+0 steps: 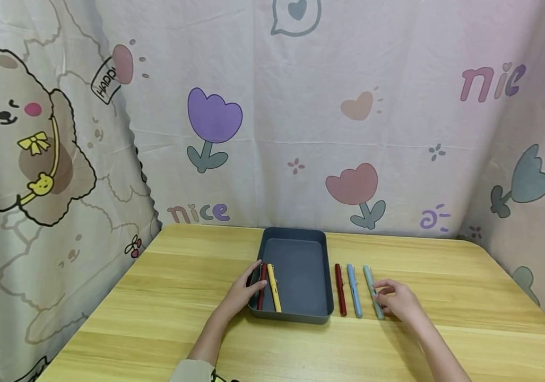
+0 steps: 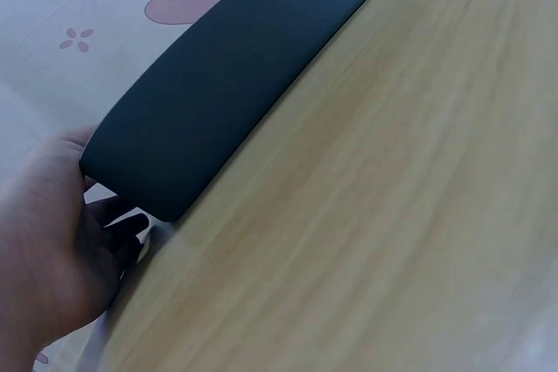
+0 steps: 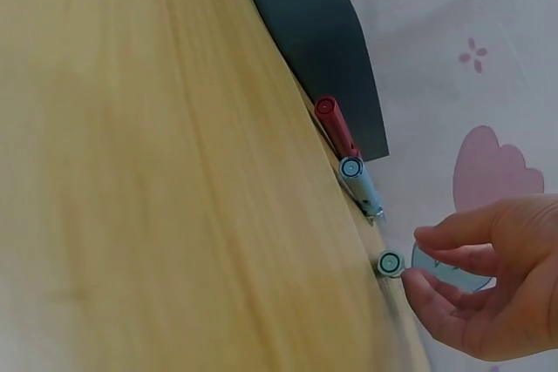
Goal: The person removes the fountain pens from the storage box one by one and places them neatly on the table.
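The right hand hovers at the green pen, fingers loosely bent, thumb and fingertips apart and not closed on it; a nudge instead of a clean pinch could roll that pen across the wood or into the blue pen and outer red pen, lined up just right of the grey tray. Over on the left, the left hand grips the tray's side wall, thumb reaching inside over the inner red pen, beside the yellow pen; a tug there could skew the tray or shift both. Underneath, it's a pale wood-grain table, backed by cloth hangings with tulips, hearts and, far left, a winking bear.
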Motion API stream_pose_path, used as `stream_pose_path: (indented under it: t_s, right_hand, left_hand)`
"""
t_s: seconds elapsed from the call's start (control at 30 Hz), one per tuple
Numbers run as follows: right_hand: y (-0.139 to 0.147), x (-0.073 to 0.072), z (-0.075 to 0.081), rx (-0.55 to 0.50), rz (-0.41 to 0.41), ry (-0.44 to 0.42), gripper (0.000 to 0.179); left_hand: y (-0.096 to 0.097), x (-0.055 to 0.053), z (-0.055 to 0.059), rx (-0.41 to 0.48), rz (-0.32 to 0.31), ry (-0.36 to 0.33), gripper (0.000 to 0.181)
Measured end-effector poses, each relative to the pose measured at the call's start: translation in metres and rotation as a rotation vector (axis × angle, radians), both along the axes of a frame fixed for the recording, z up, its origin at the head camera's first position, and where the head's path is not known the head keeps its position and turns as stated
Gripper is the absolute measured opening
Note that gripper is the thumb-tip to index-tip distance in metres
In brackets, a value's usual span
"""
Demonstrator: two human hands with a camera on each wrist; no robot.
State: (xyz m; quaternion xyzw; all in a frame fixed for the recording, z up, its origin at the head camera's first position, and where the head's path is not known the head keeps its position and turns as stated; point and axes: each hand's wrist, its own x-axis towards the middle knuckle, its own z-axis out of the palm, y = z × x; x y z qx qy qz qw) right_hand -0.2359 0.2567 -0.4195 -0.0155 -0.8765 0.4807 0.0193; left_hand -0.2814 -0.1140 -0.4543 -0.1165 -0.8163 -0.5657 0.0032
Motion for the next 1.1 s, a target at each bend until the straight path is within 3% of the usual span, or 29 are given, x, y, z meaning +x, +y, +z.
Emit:
stream_pose_path:
  t_s: [0.47,1.1]
  right_hand:
    - [-0.025,0.006,0.018,0.035,0.065,0.054,0.028]
    - [-0.101,-0.009,0.037,0.039,0.216,0.120,0.021]
  left_hand:
    - [0.001,0.001,0.002,0.002,-0.013,0.002,0.060]
    - [-0.001,0.000,-0.002,0.043,-0.038,0.002,0.060]
